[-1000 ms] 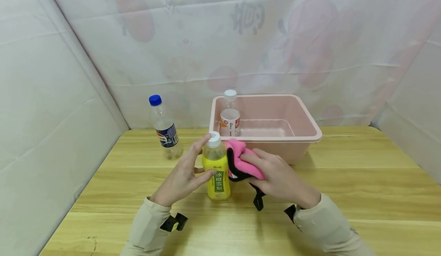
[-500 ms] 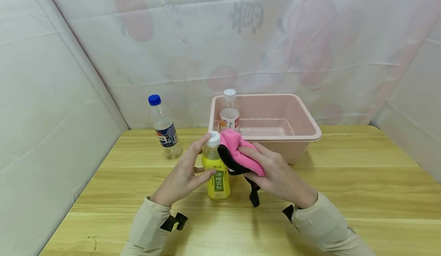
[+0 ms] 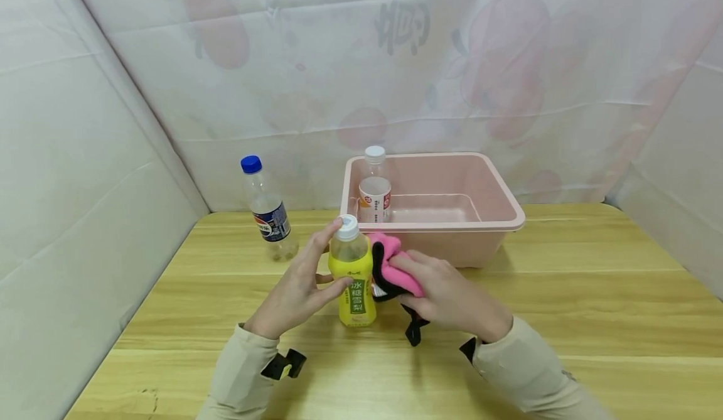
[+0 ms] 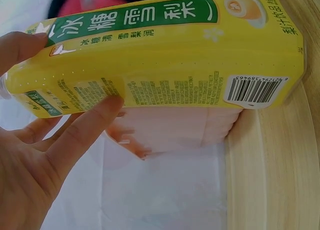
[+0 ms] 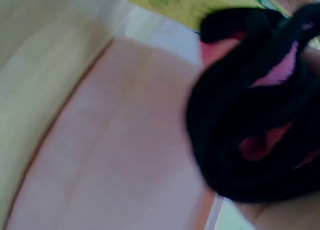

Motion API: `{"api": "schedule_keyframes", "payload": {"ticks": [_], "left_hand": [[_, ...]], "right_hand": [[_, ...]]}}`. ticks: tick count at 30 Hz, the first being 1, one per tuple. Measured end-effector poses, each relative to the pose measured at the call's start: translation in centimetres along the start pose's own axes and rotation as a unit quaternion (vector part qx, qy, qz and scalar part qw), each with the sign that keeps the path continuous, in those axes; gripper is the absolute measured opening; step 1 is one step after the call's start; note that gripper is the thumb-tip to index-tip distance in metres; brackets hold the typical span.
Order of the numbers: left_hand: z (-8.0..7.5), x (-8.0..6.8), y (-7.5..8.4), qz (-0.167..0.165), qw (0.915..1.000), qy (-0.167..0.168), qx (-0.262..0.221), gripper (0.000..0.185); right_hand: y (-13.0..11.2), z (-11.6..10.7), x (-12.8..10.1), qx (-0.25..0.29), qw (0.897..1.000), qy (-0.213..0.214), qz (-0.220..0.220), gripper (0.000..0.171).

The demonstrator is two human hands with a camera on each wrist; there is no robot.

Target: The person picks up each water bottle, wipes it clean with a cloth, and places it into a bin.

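Observation:
A yellow-labelled drink bottle [image 3: 358, 301] with a white cap stands on the table in front of the tub. My left hand [image 3: 296, 294] grips it from the left, its index finger up at the cap and its thumb across the label. In the left wrist view the bottle [image 4: 165, 64] lies sideways across the frame, with fingers on its label. My right hand [image 3: 454, 294] holds a bunched pink cloth [image 3: 403, 277] with black edging against the bottle's right side. In the right wrist view the cloth's dark folds [image 5: 215, 140] are blurred and hide most of the hand.
Behind the bottle stands a pink plastic tub [image 3: 435, 226]. A clear bottle with a white cap [image 3: 375, 188] stands inside its left end. To the left is a clear bottle with a blue cap and a dark blue label [image 3: 272, 222]. A pale curtain [image 3: 316, 62] closes off the back.
The right hand moved the cloth up over the bottle's shoulder, then back down along its right side. The left hand and the bottle stayed nearly still.

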State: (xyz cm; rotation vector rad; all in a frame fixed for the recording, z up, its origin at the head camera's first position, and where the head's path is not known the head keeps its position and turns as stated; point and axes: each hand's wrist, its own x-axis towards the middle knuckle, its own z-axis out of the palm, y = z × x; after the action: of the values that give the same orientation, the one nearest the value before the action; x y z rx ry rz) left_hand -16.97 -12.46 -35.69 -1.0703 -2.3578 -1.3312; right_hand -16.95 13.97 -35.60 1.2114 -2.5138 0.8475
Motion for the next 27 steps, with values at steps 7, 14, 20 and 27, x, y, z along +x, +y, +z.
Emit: {"api": "schedule_keyframes", "payload": {"ticks": [7, 14, 20, 27], "left_hand": [[0.0, 0.0, 0.1, 0.002, 1.0, 0.0, 0.01, 0.086], [0.0, 0.1, 0.1, 0.005, 0.9999, 0.001, 0.011, 0.087], [0.0, 0.0, 0.0, 0.006, 0.9999, 0.0, 0.012, 0.086], [-0.1, 0.0, 0.0, 0.01, 0.9999, 0.002, 0.009, 0.086]], "right_hand": [[0.0, 1.6, -0.5, -0.063, 0.977, -0.188, 0.077, 0.043], [0.4, 1.9, -0.4, -0.044, 0.976, -0.2, 0.076, 0.034], [0.5, 1.2, -0.3, -0.057, 0.981, -0.178, 0.047, 0.037], [0.0, -0.2, -0.3, -0.098, 0.992, -0.075, 0.014, 0.041]]}}
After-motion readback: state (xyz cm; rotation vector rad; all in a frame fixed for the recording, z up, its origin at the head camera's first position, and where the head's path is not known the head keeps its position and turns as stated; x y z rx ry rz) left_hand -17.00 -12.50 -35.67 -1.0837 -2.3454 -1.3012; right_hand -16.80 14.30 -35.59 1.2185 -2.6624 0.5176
